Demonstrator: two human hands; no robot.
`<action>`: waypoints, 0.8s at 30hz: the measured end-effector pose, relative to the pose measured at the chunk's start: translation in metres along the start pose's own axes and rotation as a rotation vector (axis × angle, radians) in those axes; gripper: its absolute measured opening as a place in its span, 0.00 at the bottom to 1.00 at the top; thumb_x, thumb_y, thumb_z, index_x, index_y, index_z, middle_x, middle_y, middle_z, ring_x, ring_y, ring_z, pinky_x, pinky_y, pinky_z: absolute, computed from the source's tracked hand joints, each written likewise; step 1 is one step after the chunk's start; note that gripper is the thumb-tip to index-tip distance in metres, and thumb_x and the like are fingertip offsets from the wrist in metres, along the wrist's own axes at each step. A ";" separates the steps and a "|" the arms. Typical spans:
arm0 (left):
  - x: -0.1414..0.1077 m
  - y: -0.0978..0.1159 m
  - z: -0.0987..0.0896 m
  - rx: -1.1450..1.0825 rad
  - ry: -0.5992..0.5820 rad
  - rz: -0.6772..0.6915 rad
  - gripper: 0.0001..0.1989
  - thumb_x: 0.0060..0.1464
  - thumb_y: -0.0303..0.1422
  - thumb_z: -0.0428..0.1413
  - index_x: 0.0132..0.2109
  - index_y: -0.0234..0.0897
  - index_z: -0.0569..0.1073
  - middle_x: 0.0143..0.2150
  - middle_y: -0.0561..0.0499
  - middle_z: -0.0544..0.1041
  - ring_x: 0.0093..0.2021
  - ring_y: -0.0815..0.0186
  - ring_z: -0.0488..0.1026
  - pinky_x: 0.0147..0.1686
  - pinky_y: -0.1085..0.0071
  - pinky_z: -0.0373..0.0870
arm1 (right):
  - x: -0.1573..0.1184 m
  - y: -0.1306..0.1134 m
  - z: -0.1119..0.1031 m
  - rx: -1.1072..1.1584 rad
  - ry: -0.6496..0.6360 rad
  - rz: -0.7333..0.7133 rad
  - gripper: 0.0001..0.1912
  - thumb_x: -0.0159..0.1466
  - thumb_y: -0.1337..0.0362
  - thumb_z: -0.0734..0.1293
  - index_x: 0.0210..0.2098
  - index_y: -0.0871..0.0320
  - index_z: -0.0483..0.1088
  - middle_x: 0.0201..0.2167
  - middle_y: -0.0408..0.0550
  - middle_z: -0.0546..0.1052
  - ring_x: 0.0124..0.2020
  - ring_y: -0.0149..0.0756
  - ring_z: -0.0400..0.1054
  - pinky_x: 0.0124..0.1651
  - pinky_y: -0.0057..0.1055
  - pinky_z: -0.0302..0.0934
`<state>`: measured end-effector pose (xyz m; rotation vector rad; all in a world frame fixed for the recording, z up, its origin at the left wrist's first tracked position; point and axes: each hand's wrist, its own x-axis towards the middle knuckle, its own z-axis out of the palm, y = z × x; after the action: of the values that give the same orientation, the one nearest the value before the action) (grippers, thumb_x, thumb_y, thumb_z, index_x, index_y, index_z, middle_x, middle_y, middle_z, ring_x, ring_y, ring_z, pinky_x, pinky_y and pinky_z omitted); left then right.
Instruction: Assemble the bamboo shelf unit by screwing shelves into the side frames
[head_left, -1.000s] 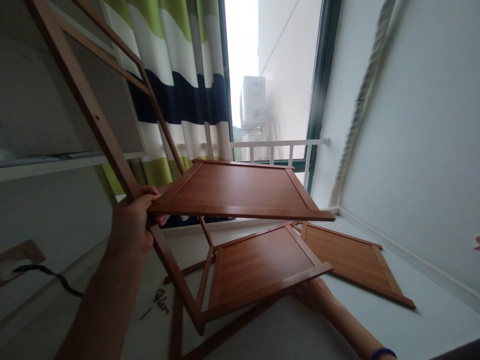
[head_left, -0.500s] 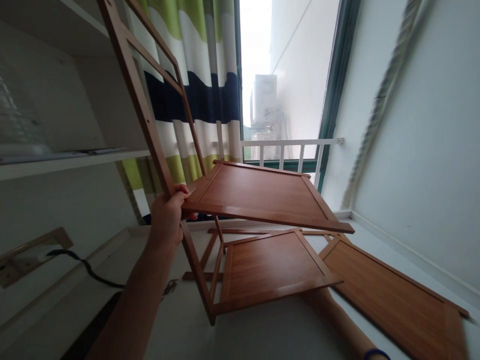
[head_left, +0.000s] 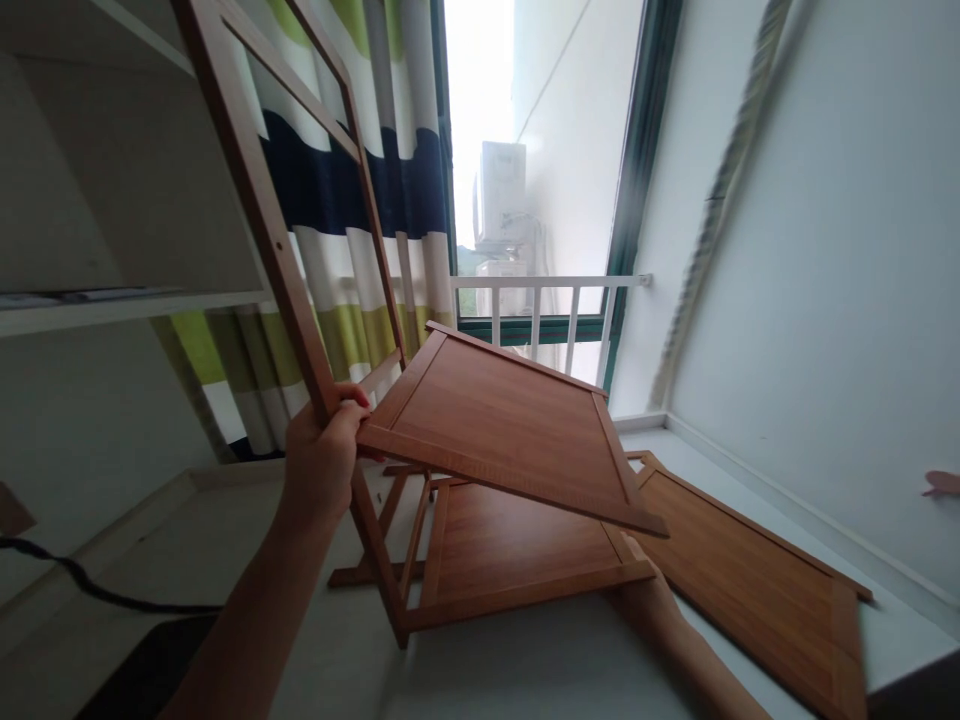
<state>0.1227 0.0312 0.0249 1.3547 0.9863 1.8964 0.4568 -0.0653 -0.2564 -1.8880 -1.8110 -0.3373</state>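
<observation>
No readable text
We can make out no lettering, labels, brands, numbers or signs on anything in our view.

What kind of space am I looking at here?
Probably a room in a home, by a window: a striped curtain, a white railing across the window, and white shelving at the left.
</observation>
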 end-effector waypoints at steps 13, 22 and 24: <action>-0.017 -0.003 0.018 0.281 -0.178 0.211 0.03 0.41 0.27 0.49 0.23 0.37 0.65 0.18 0.58 0.62 0.20 0.73 0.58 0.21 0.77 0.53 | -0.014 0.097 -0.048 -0.199 0.005 0.162 0.33 0.57 0.40 0.55 0.45 0.62 0.70 0.37 0.55 0.67 0.41 0.43 0.59 0.42 0.37 0.59; -0.023 0.004 0.023 0.421 -0.199 0.192 0.03 0.42 0.28 0.47 0.24 0.37 0.63 0.16 0.58 0.60 0.18 0.73 0.58 0.18 0.79 0.53 | 0.005 0.041 -0.073 -0.076 0.273 0.017 0.30 0.62 0.44 0.52 0.50 0.61 0.66 0.39 0.55 0.67 0.41 0.41 0.60 0.42 0.37 0.58; -0.024 0.005 0.024 0.427 -0.214 0.191 0.03 0.42 0.28 0.46 0.24 0.37 0.63 0.15 0.58 0.60 0.17 0.73 0.58 0.17 0.79 0.53 | 0.002 -0.011 -0.091 0.049 0.343 -0.169 0.32 0.61 0.43 0.52 0.53 0.60 0.62 0.43 0.54 0.66 0.43 0.41 0.60 0.42 0.36 0.58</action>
<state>0.1522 0.0140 0.0221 1.9136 1.2332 1.6823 0.4609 -0.1103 -0.1767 -1.5360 -1.7271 -0.6288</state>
